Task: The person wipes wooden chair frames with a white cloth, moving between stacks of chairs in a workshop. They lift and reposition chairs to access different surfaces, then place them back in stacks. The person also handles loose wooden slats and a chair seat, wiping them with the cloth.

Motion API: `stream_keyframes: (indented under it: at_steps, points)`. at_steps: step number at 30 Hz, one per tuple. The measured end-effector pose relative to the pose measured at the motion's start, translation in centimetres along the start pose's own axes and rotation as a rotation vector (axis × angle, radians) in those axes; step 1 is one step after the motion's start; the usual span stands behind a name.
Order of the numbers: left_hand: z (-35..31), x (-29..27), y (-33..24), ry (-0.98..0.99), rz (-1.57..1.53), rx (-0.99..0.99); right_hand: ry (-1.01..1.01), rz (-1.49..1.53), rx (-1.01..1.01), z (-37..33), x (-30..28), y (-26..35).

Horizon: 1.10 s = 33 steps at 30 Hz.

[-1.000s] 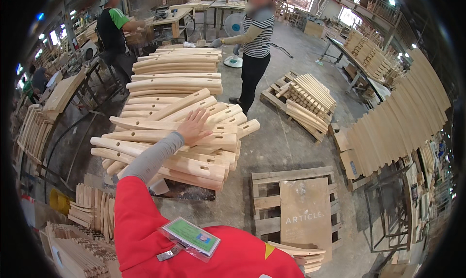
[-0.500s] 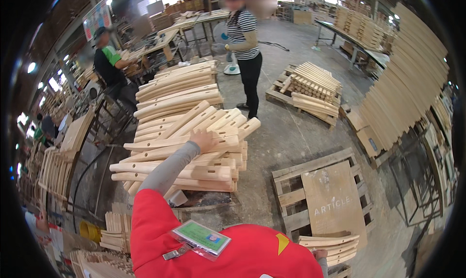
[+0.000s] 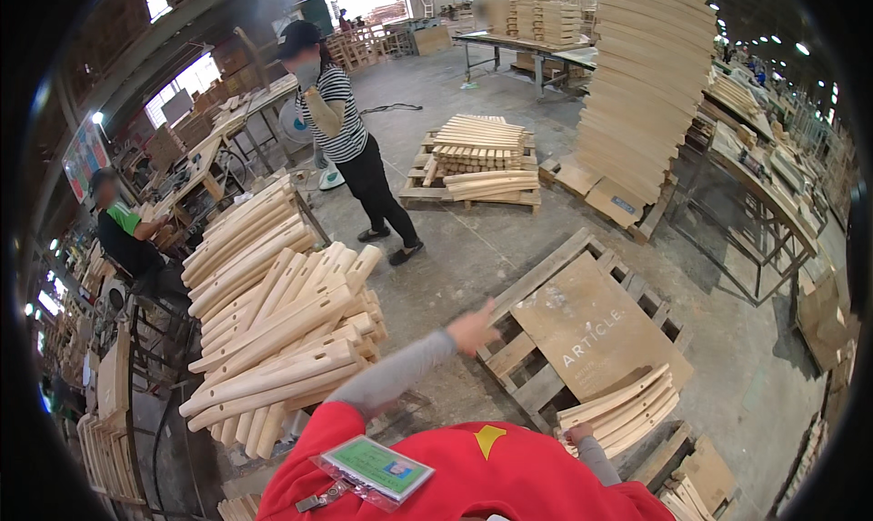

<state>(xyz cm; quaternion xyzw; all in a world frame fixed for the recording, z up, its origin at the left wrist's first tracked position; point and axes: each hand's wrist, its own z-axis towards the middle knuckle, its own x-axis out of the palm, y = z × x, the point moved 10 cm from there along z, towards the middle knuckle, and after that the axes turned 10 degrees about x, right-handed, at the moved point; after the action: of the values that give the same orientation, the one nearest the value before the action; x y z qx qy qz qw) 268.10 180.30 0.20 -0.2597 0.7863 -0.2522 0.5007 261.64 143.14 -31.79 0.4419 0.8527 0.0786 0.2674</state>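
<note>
My left hand (image 3: 473,328) reaches out over the left edge of a wooden pallet (image 3: 509,355). It holds nothing, and its fingers are stretched out, a little blurred. My right hand (image 3: 579,433) is closed around the near left end of a small stack of curved wooden slats (image 3: 627,407), its fingers partly hidden. The slats lie at the near end of the pallet, beside a brown cardboard sheet (image 3: 582,312). Left of my left arm is a large pile of pale, shaped wooden rails (image 3: 282,330) with slots and holes near their ends.
A person in a striped shirt (image 3: 341,112) stands beyond the pile; another in black and green (image 3: 123,225) sits at the left. Farther off are a loaded pallet (image 3: 482,162), a tall stack of wooden boards (image 3: 641,85) and a metal-framed table (image 3: 755,185). Concrete floor (image 3: 436,248) lies between.
My left hand has left the rails on the pile and swung right to the pallet. My view has turned right. The standing person has raised an arm toward the head.
</note>
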Motion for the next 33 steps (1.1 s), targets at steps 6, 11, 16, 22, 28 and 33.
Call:
stream_keyframes:
  at_steps: [6,11,16,22,28,33]
  points:
    - [7.8,-17.5,-2.5,-0.339,0.483,-0.096,-0.017,0.143,-0.059,-1.3,-4.7,0.3]
    - [12.6,-19.3,-7.8,-0.286,0.601,0.163,-0.171,-0.003,-0.063,-0.9,-9.3,-3.4]
    - [13.3,-1.6,-0.1,0.196,1.033,0.289,-0.208,-0.038,0.035,0.2,-11.1,-6.3]
    - [-9.9,25.3,13.7,0.133,0.209,-0.495,-0.106,-0.01,0.13,-0.1,-12.0,-9.7]
    - [-36.8,25.3,19.2,-0.029,0.007,-1.026,0.039,-0.618,-0.027,2.1,-10.2,-5.3]
    - [-39.6,25.8,18.2,0.116,0.443,-0.851,0.121,-0.714,-0.094,5.5,-6.5,4.2]
